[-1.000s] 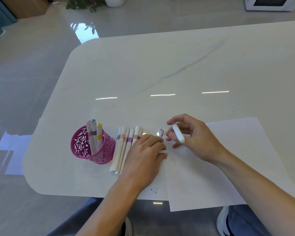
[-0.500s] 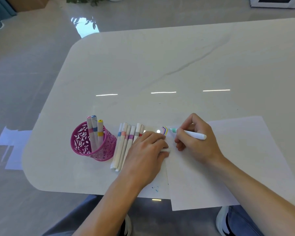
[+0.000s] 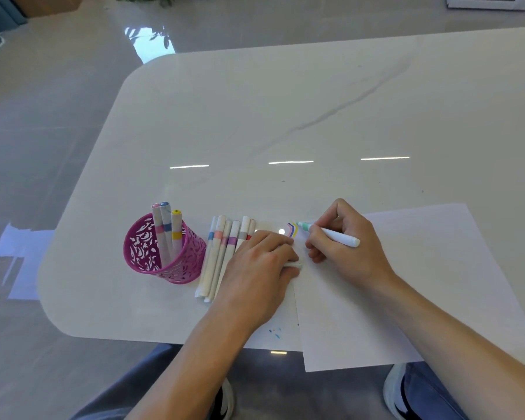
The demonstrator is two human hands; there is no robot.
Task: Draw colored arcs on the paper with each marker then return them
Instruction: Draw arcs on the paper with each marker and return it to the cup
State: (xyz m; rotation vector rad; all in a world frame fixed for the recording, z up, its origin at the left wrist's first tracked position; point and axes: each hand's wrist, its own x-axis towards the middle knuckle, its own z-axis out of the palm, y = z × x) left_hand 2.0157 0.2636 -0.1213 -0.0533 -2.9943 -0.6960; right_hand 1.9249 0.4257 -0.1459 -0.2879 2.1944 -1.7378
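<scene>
Glossy grey floor surrounded a white desk (image 3: 315, 116) with rounded corners. On the near right part of the desk lay a white paper (image 3: 422, 283), and its near edge hung a little over the edge of the desk. The right hand (image 3: 343, 247) gripped a green-tipped marker (image 3: 331, 236), with the fingers curled round it. The tip was at the far left corner of the paper, just beside small colored arcs (image 3: 292, 229) in blue, purple and yellow. The left hand (image 3: 255, 268) lay palm down at the left edge of the paper, and its fingers pinched a small white piece (image 3: 294, 264), perhaps a cap. Just left of this hand, several loose markers (image 3: 222, 253) lay side by side on the desk. Further left stood a pink cup (image 3: 152, 253) with cut-out walls, and three markers (image 3: 165, 228) stood inside it.
</scene>
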